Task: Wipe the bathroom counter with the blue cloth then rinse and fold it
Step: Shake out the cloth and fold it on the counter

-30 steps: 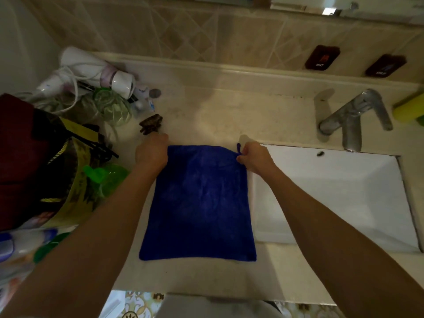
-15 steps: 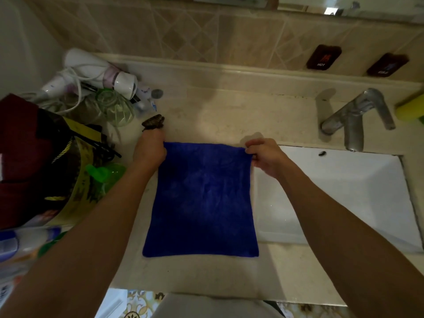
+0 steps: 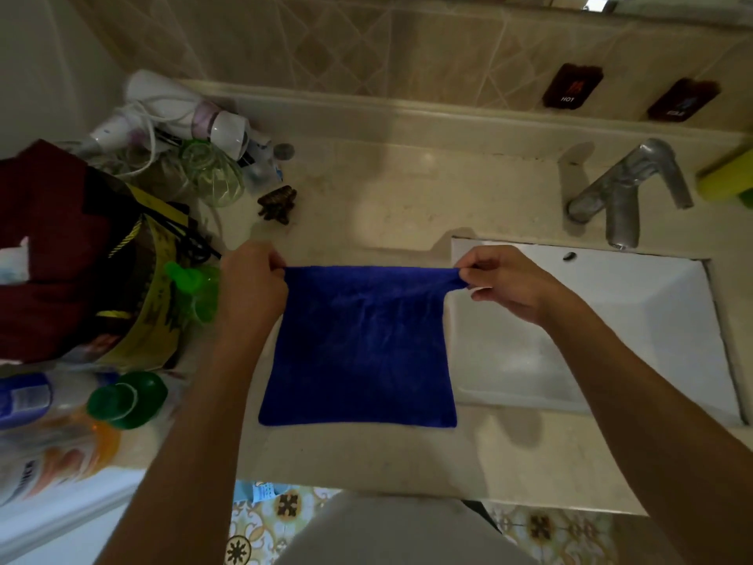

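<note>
The blue cloth (image 3: 362, 348) lies on the beige bathroom counter (image 3: 387, 197), just left of the white sink (image 3: 611, 320). Its near edge rests flat on the counter. Its far edge is lifted and pulled taut between my hands. My left hand (image 3: 252, 283) pinches the far left corner. My right hand (image 3: 505, 279) pinches the far right corner, over the sink's left rim.
A metal faucet (image 3: 627, 193) stands behind the sink, a yellow-green object (image 3: 725, 177) at its right. A brown hair clip (image 3: 277, 203) lies beyond the cloth. At the left are a hair dryer (image 3: 179, 116), a dark red bag (image 3: 53, 246), green bottles (image 3: 126, 397) and other toiletries.
Both hands have lifted the cloth's far edge off the counter and drawn it toward me, so the cloth looks shorter. The hair clip, hidden behind my left hand before, is now in plain view.
</note>
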`<state>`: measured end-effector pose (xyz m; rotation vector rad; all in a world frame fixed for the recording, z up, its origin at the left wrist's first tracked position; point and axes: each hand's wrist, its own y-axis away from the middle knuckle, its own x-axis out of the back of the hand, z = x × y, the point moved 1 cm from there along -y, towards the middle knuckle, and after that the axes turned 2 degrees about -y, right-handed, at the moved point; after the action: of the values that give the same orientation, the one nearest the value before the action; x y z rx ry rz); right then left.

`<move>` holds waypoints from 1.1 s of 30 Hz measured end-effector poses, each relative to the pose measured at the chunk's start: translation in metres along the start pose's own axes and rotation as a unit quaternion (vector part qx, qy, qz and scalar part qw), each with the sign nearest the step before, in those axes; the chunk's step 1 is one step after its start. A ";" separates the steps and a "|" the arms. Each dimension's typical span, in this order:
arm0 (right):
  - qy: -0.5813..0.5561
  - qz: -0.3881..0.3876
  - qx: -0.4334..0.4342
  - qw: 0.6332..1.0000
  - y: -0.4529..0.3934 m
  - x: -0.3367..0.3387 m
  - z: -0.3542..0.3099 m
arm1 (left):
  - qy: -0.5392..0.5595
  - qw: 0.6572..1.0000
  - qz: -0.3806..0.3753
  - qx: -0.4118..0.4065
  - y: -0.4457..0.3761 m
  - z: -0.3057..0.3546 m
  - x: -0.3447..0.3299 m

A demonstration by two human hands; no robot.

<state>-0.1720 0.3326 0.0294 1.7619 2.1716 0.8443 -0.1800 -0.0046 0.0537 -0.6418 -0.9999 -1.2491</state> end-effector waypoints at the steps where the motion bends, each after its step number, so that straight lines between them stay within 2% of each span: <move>1: 0.040 0.008 0.026 0.999 0.012 -0.001 0.001 | 0.004 1.000 0.003 0.001 0.015 -0.002 0.004; 5: 0.131 0.031 0.084 0.987 0.056 -0.018 0.013 | 0.009 1.000 0.000 0.005 0.064 -0.025 0.008; 8: 0.193 0.013 0.096 0.976 0.078 -0.036 0.034 | -0.004 1.000 0.003 0.011 0.092 -0.053 0.002; 14: 0.287 -0.025 0.115 0.951 0.105 -0.073 0.098 | -0.096 0.993 -0.066 -0.034 0.136 -0.105 -0.028; 19: 0.355 -0.006 0.139 0.925 0.113 -0.096 0.134 | -0.111 0.990 -0.079 -0.032 0.158 -0.124 -0.041; 23: 0.383 -0.010 0.164 0.909 0.119 -0.102 0.144 | -0.109 0.989 -0.098 -0.024 0.165 -0.127 -0.042; 25: 0.354 -0.007 0.149 0.923 0.123 -0.101 0.138 | -0.101 0.988 -0.120 -0.014 0.163 -0.128 -0.038; 28: 0.272 0.070 0.100 0.954 0.119 -0.093 0.126 | -0.055 0.993 -0.101 -0.023 0.150 -0.119 -0.027; 31: 0.267 0.194 0.075 0.941 0.095 -0.082 0.113 | 0.004 0.998 -0.038 -0.046 0.117 -0.097 -0.028; 33: 0.261 0.219 0.054 0.939 0.075 -0.080 0.101 | 0.030 0.998 -0.034 -0.032 0.091 -0.086 -0.040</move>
<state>-0.0388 0.2945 -0.0255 2.3433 2.1690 1.4660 -0.0700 -0.0374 -0.0099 -0.6206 -0.9425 -1.3560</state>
